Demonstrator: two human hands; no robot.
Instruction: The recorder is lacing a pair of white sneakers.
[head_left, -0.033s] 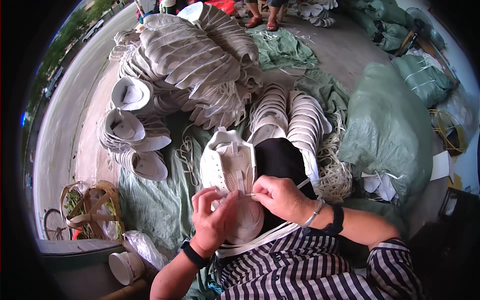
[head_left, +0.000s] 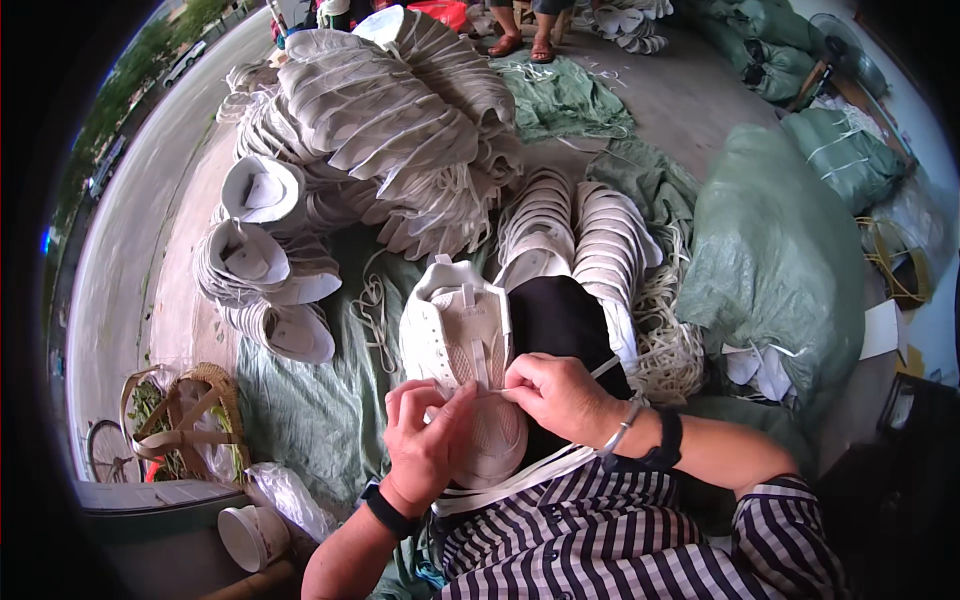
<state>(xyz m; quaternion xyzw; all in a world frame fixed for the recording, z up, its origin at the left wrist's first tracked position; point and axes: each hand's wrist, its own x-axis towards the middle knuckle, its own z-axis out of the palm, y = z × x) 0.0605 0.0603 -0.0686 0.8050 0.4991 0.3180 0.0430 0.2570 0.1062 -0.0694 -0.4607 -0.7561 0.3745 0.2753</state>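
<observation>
The person sits with a white shoe upper [head_left: 458, 345] lying on the lap, over a black cloth [head_left: 560, 320], a little below the centre of the head view. The left hand [head_left: 428, 445] is at about 7 o'clock from the centre; its fingers are curled around the near end of the upper and hold it from below and from the side. The right hand [head_left: 560, 395], at about 5 o'clock, pinches a flat white lace [head_left: 610, 367] between thumb and forefinger, just at the eyelet row of the upper. Both hands are closed on what they hold, and they almost touch each other.

How far the work is: I judge that the lacing of this upper is in its middle part. Some lace already crosses the front opening, but a free end hangs to the right side (I cannot count how many eyelets are filled).

At 12 o'clock from the upper stand two rows of stacked white uppers [head_left: 580, 225], and at 11 o'clock lies a large heap of more uppers [head_left: 390, 110]; whether these are laced I cannot tell. At 3 o'clock there is a bundle of loose white laces [head_left: 672, 345], beside a full green sack [head_left: 775, 250]. At 8 o'clock a woven basket [head_left: 185, 420] stands on the ground. Another person's feet [head_left: 525, 42] show at the top edge.
</observation>
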